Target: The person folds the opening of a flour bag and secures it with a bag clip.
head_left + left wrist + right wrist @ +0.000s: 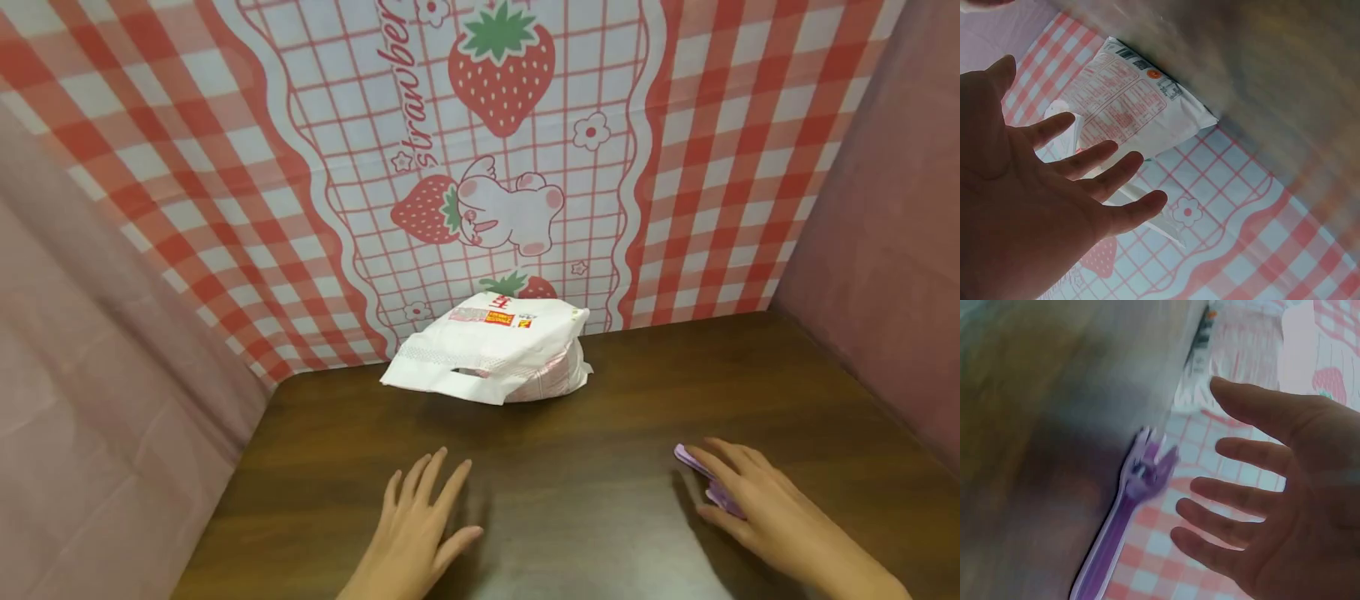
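Observation:
A white plastic bag (pixel 480 346) with red and yellow print and a handle slot lies at the back of the brown table, against the cloth. Its printed side shows in the left wrist view as a white packet (pixel 1125 103). My left hand (pixel 412 521) is spread in front of the bag, holding nothing. My right hand (pixel 765 500) hovers by a purple thing (pixel 723 497) and partly covers it in the head view. In the right wrist view this purple thing (pixel 1141 481) has a long handle and a pronged head; the fingers stand apart from it. I cannot tell its kind.
A red-and-white checked cloth (pixel 720 150) with strawberry prints hangs behind the table (pixel 585 533). Pinkish curtains (pixel 82 358) close off the left and right sides.

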Demonstrator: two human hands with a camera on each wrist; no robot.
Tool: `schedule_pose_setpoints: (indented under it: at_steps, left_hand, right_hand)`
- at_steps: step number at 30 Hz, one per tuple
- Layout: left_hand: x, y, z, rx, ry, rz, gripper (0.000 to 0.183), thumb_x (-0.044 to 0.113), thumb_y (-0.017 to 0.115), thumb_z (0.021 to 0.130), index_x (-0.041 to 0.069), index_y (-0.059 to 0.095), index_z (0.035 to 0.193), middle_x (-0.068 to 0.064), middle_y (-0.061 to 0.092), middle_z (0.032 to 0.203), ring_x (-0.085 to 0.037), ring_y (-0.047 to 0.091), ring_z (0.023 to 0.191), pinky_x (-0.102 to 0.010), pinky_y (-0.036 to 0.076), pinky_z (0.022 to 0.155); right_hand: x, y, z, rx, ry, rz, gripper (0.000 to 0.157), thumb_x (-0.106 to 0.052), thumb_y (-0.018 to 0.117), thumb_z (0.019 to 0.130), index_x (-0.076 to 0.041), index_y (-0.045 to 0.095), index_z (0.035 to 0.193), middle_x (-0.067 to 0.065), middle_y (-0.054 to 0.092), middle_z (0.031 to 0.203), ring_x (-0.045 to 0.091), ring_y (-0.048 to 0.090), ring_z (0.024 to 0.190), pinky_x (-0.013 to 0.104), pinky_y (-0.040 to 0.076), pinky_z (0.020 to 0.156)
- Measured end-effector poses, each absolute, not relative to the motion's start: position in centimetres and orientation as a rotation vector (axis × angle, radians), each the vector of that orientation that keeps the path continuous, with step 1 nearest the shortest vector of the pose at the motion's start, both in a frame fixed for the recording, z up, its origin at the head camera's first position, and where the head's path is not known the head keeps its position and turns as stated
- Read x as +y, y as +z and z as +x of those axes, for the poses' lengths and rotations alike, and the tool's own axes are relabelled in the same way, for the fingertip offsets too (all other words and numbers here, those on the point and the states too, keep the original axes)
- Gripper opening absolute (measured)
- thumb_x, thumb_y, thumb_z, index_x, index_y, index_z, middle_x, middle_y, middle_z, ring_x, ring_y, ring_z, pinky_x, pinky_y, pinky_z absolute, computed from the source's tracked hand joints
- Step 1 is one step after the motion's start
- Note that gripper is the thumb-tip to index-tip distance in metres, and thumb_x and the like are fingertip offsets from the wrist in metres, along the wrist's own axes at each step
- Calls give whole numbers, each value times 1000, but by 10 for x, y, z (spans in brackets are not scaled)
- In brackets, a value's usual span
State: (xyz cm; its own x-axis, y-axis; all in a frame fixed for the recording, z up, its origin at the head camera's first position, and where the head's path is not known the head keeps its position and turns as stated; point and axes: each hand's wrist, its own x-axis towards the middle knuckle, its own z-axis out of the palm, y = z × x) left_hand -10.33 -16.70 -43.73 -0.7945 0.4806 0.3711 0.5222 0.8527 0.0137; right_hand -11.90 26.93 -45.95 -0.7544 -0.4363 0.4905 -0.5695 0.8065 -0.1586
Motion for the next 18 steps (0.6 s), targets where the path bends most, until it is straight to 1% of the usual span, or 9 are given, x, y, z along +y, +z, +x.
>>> schedule_pose_setpoints:
  at_steps: [2, 4, 8, 11, 15, 18]
  left_hand:
    - [-166, -434, -108, -2702, -187, -755, 69, 50, 63, 93, 17, 43, 150, -20, 39, 151, -41, 44, 131, -68, 40, 97]
    - [-165, -432, -113, -2720, -201, -761, 69, 51, 61, 94, 18, 42, 151, -19, 39, 151, -40, 44, 132, -68, 38, 99]
    - [-162, -431, -125, -2736, -200, -780, 68, 57, 51, 97, 19, 40, 152, -18, 39, 152, -38, 44, 134, -67, 38, 101]
    - [-161, -431, -134, -2729, -209, -802, 68, 60, 44, 99, 18, 40, 152, -18, 40, 151, -38, 45, 133, -65, 39, 100]
    - [-160, -431, -147, -2705, -239, -825, 67, 59, 45, 99, 15, 42, 151, -20, 43, 148, -39, 47, 130, -65, 40, 99]
    - [-158, -432, -157, -2702, -253, -824, 66, 55, 50, 99, 13, 43, 150, -21, 44, 146, -40, 48, 129, -64, 41, 99]
  right_hand:
    - [263, -457, -122, -2581, 395, 767, 75, -18, 90, 67, -5, 57, 134, 20, 58, 127, 41, 57, 111, 63, 51, 74]
    - [256, -454, -126, -2596, 377, 790, 73, -20, 89, 70, -4, 58, 133, 20, 59, 127, 40, 58, 111, 61, 52, 75]
    - [243, -448, -136, -2575, 347, 852, 72, -22, 88, 73, -2, 57, 135, 21, 60, 127, 38, 59, 112, 58, 53, 78]
    - [234, -445, -146, -2553, 327, 893, 74, -23, 87, 75, -3, 54, 138, 21, 59, 127, 37, 58, 113, 56, 54, 78]
    - [224, -441, -162, -2541, 323, 919, 75, -24, 84, 78, -4, 50, 141, 21, 58, 129, 37, 57, 115, 55, 53, 80]
    - [219, -437, -173, -2533, 333, 917, 75, -25, 84, 80, -2, 49, 142, 20, 58, 129, 36, 57, 115, 55, 53, 82]
